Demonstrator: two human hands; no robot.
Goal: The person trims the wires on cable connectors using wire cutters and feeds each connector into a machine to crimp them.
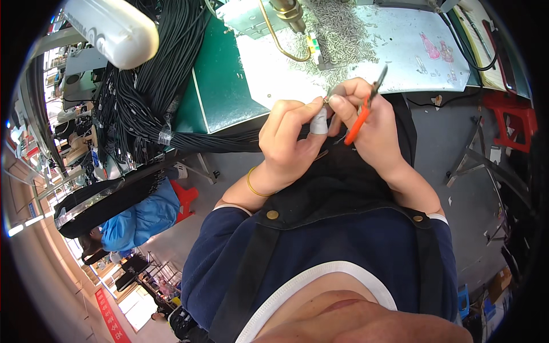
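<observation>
My left hand [287, 132] is closed in a pinch at the near edge of the bench, a white wrap [318, 122] around its thumb. Between its fingertips and those of my right hand [378, 132] is a tiny piece, too small to name. The right hand also grips orange-handled snips [358, 124], their dark pointed jaws tipped up and away from me. Both hands meet just in front of a white sheet [263, 74] that carries a heap of small silvery metal pins [349, 43].
A brass-coloured machine fitting [290, 14] hangs over the pins. Black cables [166, 68] lie bundled on the green bench top [220, 91] at left. A white cylinder [117, 34] juts in at upper left. Red stools [517, 120] and a person in blue [143, 220] are nearby.
</observation>
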